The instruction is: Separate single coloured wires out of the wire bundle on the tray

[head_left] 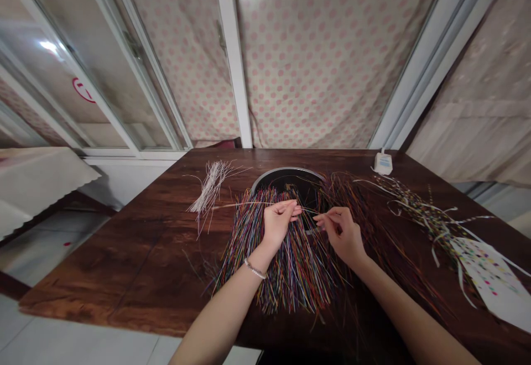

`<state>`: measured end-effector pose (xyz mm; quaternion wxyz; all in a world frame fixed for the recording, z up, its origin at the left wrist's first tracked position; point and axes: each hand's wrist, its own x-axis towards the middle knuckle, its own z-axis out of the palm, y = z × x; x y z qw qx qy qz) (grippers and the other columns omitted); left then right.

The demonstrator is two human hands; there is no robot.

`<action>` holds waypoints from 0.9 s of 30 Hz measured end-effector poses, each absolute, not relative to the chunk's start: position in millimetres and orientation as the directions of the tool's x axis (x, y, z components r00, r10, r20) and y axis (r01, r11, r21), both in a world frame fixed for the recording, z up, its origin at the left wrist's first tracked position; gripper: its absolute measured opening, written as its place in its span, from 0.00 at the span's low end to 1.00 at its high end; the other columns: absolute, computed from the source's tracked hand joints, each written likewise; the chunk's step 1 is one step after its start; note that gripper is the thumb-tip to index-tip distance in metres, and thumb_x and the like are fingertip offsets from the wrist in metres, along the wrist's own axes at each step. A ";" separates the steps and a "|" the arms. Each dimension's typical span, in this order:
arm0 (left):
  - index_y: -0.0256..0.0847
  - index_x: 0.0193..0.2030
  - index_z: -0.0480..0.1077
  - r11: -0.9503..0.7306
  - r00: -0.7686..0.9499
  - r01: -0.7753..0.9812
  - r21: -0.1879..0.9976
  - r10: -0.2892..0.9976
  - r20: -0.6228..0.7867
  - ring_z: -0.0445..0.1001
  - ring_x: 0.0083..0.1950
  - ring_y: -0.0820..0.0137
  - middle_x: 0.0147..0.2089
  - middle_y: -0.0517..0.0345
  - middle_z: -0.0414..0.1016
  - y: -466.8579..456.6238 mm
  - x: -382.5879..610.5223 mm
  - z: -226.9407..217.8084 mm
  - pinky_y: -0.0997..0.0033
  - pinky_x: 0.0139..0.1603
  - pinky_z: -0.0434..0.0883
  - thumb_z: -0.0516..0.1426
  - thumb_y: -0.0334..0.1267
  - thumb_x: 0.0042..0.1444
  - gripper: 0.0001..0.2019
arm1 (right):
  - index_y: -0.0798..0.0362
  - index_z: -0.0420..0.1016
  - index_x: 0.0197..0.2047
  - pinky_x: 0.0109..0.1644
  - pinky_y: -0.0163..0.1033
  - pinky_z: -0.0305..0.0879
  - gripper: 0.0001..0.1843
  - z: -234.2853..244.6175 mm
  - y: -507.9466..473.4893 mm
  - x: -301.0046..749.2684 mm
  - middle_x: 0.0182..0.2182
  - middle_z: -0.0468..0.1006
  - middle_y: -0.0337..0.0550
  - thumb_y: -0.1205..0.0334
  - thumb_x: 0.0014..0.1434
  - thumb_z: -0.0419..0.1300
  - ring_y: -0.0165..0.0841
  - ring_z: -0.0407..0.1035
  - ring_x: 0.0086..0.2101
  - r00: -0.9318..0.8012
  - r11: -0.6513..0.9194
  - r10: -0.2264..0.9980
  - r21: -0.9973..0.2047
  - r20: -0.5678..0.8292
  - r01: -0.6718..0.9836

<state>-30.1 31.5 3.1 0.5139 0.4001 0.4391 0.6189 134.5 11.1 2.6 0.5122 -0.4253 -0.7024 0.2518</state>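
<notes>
My left hand [279,220] and my right hand [341,232] are raised over a fanned pile of thin multicoloured strips [286,260] on a dark wooden table [145,254]. Both hands are closed in a pinch. Between them runs a thin pale strand [309,210] that reaches out to the left past my left hand. A bracelet [254,269] is on my left wrist. A round metal-rimmed hole [290,177] in the table lies just beyond the hands.
A bundle of white strips [209,188] lies at the back left. Dotted paper strips and a dotted sheet [485,265] lie at the right. A small white device [383,162] stands at the far edge. Curtained windows rise behind the table.
</notes>
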 end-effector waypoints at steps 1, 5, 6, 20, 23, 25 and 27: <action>0.32 0.38 0.73 -0.074 -0.128 -0.276 0.958 0.991 0.040 0.77 0.35 0.66 0.34 0.45 0.78 31.4 -29.7 3.1 0.71 0.33 0.72 0.60 0.43 0.47 0.16 | 0.50 0.56 0.37 0.34 0.38 0.67 0.07 3.8 11.5 135.2 0.32 0.76 0.46 0.61 0.58 0.53 0.33 0.72 0.31 -0.111 0.518 0.851 -0.785 0.513 0.341; 0.32 0.38 0.73 -0.043 -0.003 -0.278 0.960 0.999 0.044 0.76 0.29 0.69 0.30 0.49 0.77 29.0 -29.9 4.8 0.72 0.31 0.71 0.60 0.46 0.47 0.17 | 0.50 0.56 0.36 0.31 0.36 0.63 0.07 9.5 17.7 139.5 0.27 0.75 0.41 0.61 0.57 0.54 0.30 0.69 0.27 -0.011 0.465 0.881 -0.862 0.473 0.199; 0.33 0.38 0.73 -0.039 0.030 -0.298 0.954 0.998 0.051 0.75 0.29 0.70 0.29 0.49 0.77 28.1 -30.7 5.6 0.73 0.31 0.70 0.59 0.47 0.48 0.17 | 0.50 0.56 0.36 0.29 0.35 0.62 0.07 10.3 20.3 141.3 0.24 0.74 0.39 0.62 0.57 0.54 0.29 0.67 0.25 0.013 0.433 0.899 -0.892 0.438 0.133; 0.33 0.30 0.73 0.060 0.059 -0.402 0.914 0.997 -0.040 0.69 0.22 0.77 0.24 0.54 0.73 32.1 -38.2 4.6 0.78 0.25 0.64 0.52 0.56 0.50 0.24 | 0.51 0.58 0.33 0.23 0.33 0.42 0.07 20.9 28.0 158.8 0.15 0.61 0.31 0.63 0.54 0.56 0.24 0.51 0.19 -0.288 0.056 0.947 -0.956 0.143 -0.289; 0.34 0.24 0.69 0.051 0.050 -0.378 0.924 0.998 -0.034 0.64 0.19 0.79 0.20 0.58 0.69 32.9 -39.5 4.0 0.79 0.21 0.59 0.54 0.55 0.50 0.22 | 0.51 0.57 0.33 0.23 0.33 0.41 0.08 24.6 27.9 165.6 0.15 0.61 0.31 0.63 0.54 0.56 0.24 0.49 0.18 -0.340 0.025 0.933 -0.967 0.114 -0.254; 0.35 0.20 0.65 0.036 0.075 -0.362 0.932 0.997 -0.009 0.59 0.17 0.81 0.17 0.62 0.64 33.2 -40.0 4.2 0.80 0.18 0.53 0.54 0.54 0.50 0.22 | 0.51 0.57 0.33 0.22 0.33 0.39 0.08 25.6 28.2 170.9 0.15 0.60 0.30 0.64 0.54 0.56 0.23 0.47 0.18 -0.431 -0.043 0.900 -0.974 0.058 -0.220; 0.36 0.18 0.63 0.019 0.120 -0.359 0.933 0.992 0.026 0.55 0.15 0.82 0.15 0.64 0.60 33.2 -39.8 4.6 0.79 0.17 0.49 0.53 0.53 0.51 0.22 | 0.51 0.56 0.32 0.21 0.32 0.37 0.09 26.5 27.9 175.8 0.14 0.57 0.29 0.64 0.53 0.56 0.22 0.43 0.16 -0.531 -0.131 0.847 -0.971 -0.005 -0.200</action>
